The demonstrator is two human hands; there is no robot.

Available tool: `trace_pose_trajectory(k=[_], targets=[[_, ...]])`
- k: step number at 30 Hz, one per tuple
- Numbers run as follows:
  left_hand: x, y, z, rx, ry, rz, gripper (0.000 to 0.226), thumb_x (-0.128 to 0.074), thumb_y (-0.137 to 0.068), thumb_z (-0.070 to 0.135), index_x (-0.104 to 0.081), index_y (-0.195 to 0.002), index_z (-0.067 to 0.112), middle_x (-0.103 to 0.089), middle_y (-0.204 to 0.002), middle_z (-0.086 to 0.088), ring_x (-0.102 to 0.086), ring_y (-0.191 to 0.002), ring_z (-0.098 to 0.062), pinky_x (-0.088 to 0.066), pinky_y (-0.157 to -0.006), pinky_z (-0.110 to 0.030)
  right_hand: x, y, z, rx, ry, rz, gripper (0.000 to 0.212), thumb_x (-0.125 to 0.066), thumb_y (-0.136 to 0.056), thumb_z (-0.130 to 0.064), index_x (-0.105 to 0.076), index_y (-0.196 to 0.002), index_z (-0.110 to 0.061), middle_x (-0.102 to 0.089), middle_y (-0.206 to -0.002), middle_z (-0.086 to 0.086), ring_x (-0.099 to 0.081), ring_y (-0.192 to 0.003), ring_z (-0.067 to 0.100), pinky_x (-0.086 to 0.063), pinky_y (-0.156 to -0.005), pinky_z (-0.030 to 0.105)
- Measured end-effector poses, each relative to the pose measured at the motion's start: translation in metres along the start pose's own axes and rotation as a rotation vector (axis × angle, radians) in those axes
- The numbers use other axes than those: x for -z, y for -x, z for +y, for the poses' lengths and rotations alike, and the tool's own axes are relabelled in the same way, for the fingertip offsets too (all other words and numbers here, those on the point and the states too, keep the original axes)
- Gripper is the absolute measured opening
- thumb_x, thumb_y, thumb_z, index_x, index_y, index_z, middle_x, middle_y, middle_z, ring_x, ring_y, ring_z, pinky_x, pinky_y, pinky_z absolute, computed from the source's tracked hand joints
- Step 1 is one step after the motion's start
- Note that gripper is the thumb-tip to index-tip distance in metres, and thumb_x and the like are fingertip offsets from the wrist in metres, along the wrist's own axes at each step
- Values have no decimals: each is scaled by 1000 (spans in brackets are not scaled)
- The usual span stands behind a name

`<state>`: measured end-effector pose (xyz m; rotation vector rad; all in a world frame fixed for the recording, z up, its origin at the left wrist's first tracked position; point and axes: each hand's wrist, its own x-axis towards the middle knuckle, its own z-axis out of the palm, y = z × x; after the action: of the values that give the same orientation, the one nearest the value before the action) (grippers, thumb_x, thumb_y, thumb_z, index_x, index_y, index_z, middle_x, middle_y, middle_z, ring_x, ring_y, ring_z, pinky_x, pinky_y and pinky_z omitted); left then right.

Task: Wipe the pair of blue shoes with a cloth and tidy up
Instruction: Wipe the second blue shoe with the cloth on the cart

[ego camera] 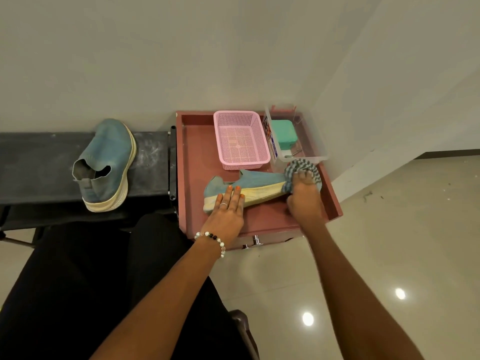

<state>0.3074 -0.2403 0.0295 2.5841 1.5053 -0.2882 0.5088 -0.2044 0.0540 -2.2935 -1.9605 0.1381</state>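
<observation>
Far left, one blue shoe [106, 165] sits upright on a dark bench [39, 167], toe toward the wall, w/ bare bench on both sides. Next over, a pink-brown tray [335, 196] butts against the bench end. Left hand [228, 211], fingers straight, presses flat on the heel end of the other shoe [249, 188], which lies on its side in the tray. Behind it a pink basket [241, 140], then a clear box [296, 136] w/ a teal thing inside, unclear what. Right hand [304, 201] grips a striped cloth [302, 171] bunched over the toe; its fingers are blurred. Glossy tile floor right, white corner wall behind.
</observation>
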Motion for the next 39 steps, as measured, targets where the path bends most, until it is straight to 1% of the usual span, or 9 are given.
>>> trace_pose_trajectory(k=[2, 4, 7, 11, 14, 23, 27, 32, 39], targets=[[1, 1, 1, -2, -1, -6, 55, -20, -99, -2, 6, -147, -6, 16, -154, -27, 13, -143, -43, 0, -118, -51, -12, 13, -24, 88, 16, -28, 70, -60, -72, 7, -36, -138, 9, -31, -147, 27, -19, -140, 42, -17, -116, 42], [2, 1, 1, -4, 0, -4, 55, -19, -99, -1, 6, -147, -6, 17, -153, -27, 14, -143, -42, 0, -118, -51, -25, 21, -34, 262, 34, -34, 71, -70, -56, 12, -50, -124, 15, -47, -132, 34, -37, -128, 52, -27, -107, 56], [1, 2, -1, -15, 5, -7, 56, -21, -99, -1, 6, -148, -6, 17, -154, -27, 14, -143, -41, 1, -118, -50, -20, 18, -11, 387, 22, -56, 71, -69, -52, 15, -57, -122, 9, -56, -127, 27, -48, -123, 44, -20, -108, 52], [-1, 2, -1, -24, 12, 0, 57, -22, -98, -2, 5, -148, -6, 17, -154, -27, 14, -143, -41, 2, -118, -49, 11, -6, 32, 157, -60, 18, 60, -67, -62, 14, -62, -120, 0, -64, -116, 22, -59, -108, 36, -46, -95, 36], [1, 2, -1, -27, 9, -10, 57, -22, -98, -3, 5, -148, -5, 16, -154, -26, 13, -143, -41, 2, -118, -49, 25, -20, 38, -80, -65, -23, 46, -50, -80, 7, -59, -123, -5, -63, -108, 24, -58, -94, 40, -46, -81, 37], [7, 1, -5, -104, -6, -96, 61, -28, -96, -5, 1, -150, -1, 15, -155, -24, 14, -143, -40, 10, -115, -45, 1, 15, -15, 365, -3, -123, 56, -46, -67, 1, -56, -123, 5, -53, -132, 21, -44, -125, 36, -25, -110, 40], [8, 5, -7, -213, -65, -145, 57, -30, -98, -2, -8, -151, 2, 11, -157, -22, 11, -145, -35, 5, -117, -42, -4, 15, 27, 252, -30, 10, 58, -58, -56, 7, -66, -114, -1, -64, -118, 18, -58, -114, 32, -34, -106, 53], [-6, 5, 0, -320, -94, -256, 55, -39, -96, -1, -22, -148, 1, -7, -159, -15, -7, -146, -30, -18, -117, -42, -40, 68, 24, 62, -112, -16, 48, -43, -58, 3, -68, -99, 3, -68, -91, 22, -62, -85, 38, -52, -77, 40], [-11, 16, 0, -249, -160, -429, 72, -44, -95, 5, 1, -152, 7, 16, -159, -7, 10, -147, -26, -8, -117, -50, -91, 122, -10, -121, -85, 32, 62, -48, -51, -3, -63, -110, 8, -65, -106, 24, -60, -103, 38, -41, -100, 56]])
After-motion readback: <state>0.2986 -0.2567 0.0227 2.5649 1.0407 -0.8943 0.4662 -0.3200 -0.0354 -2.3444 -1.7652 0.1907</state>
